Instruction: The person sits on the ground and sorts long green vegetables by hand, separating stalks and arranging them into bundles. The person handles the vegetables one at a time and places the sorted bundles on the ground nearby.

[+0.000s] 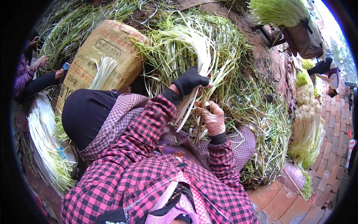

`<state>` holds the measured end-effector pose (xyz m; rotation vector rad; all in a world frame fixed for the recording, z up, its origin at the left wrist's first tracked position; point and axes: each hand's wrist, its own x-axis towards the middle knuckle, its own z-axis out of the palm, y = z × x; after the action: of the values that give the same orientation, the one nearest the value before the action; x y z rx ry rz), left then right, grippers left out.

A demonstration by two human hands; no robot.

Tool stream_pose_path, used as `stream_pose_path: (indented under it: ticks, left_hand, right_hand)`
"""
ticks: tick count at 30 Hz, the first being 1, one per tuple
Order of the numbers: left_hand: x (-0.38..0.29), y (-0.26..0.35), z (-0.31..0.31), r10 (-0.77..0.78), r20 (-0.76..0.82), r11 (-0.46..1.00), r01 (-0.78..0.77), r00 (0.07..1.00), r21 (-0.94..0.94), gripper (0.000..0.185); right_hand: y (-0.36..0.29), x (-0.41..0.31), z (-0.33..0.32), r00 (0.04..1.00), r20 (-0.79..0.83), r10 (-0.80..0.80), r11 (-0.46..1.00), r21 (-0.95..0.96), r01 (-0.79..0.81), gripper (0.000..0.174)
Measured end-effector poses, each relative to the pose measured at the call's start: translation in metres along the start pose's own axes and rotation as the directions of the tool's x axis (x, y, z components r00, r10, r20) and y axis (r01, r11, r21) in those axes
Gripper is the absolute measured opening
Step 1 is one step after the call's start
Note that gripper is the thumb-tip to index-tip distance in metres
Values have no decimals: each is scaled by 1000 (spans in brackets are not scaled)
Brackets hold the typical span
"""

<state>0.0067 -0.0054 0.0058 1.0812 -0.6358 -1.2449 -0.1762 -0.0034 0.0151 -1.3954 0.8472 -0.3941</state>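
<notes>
My left hand (190,81), in a black glove, grips a bundle of pale blanched stalks (202,50), perhaps garlic chives. Their leafy tips arch away at the top and the cut-looking white ends hang below my fist. My right hand (211,115), in a thin pinkish glove, pinches the lower part of a smaller green bunch (216,86) just beside it. A brown withered strand (199,131) dangles under my right fingers. Both hands are above my lap, in front of a big heap of loose leaves and stalks (229,42).
A printed yellow woven sack (112,42) lies at left, with a small white-stalk bunch (103,72) on it. More stalks (47,145) rest on white sheeting. Tied bundles (304,126) line the brick paving (332,120) at right. One person (28,70) sits left; another (330,70) bends at right.
</notes>
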Motion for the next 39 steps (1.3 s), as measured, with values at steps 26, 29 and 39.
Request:
stream_pose_path:
  ticks: [26, 29, 39]
  left_hand:
    - [-1, -10, 8, 22, 23, 1000, -22, 999, 13, 23]
    - [-2, -9, 7, -18, 34, 999, 19, 999, -29, 36]
    - [1, -12, 10, -19, -23, 995, 16, 1000, -95, 18]
  right_hand:
    - [-23, 26, 9, 946, -323, -25, 997, 67, 49, 6]
    - [-22, 25, 10, 957, -284, -53, 979, 173, 105, 7]
    - [-13, 28, 4, 936, -348, -58, 972, 195, 132, 5]
